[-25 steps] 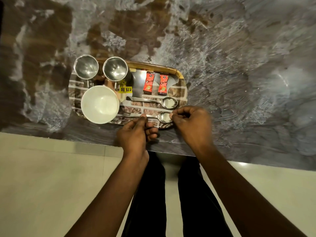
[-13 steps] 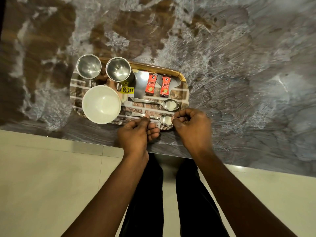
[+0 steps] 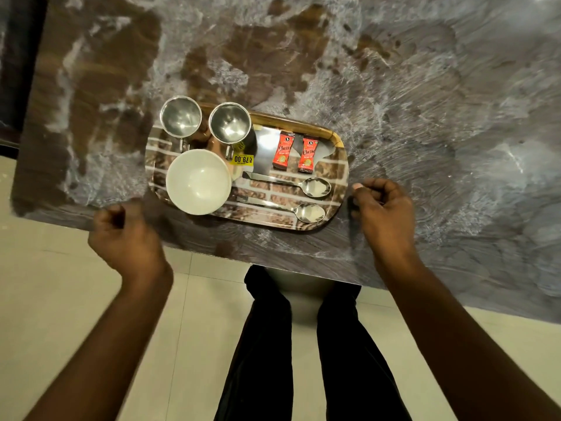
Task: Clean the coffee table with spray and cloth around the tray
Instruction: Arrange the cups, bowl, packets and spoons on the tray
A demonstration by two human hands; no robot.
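Looking down, you have the following before you.

- Coffee table (image 3: 425,86): dark brown top with whitish smears and swirled streaks across most of it. Its near edge runs in front of your legs.
- Tray (image 3: 303,124): oblong, wooden rim, brick-pattern base. It sits on the table close to the near edge, between your two hands.
- On the tray, far left: two steel cups, the left cup (image 3: 180,117) and the right cup (image 3: 229,123), side by side and upright, mouths up.
- Near left: white bowl (image 3: 198,181), upright, just in front of the cups.
- Yellow price sticker (image 3: 243,159): beside the bowl's right rim, reading 79.00.
- Far right: two red sachets, one (image 3: 282,151) and the other (image 3: 308,154), lying flat and side by side.
- Near right: two spoons, the far spoon (image 3: 291,183) and the near spoon (image 3: 285,208), roughly parallel, bowls pointing right.
- Left hand (image 3: 121,235): over the table's near edge, to the left of the tray's near-left corner and clear of it. The fingers are curled into the palm and hold nothing. It is blurred.
- Right hand (image 3: 384,211): over the table just beside the tray's right end, apart from the rim. The fingers are curled with the thumb on top, and it is empty.
- Below: pale floor tiles (image 3: 60,299) and your black trousers (image 3: 264,344).
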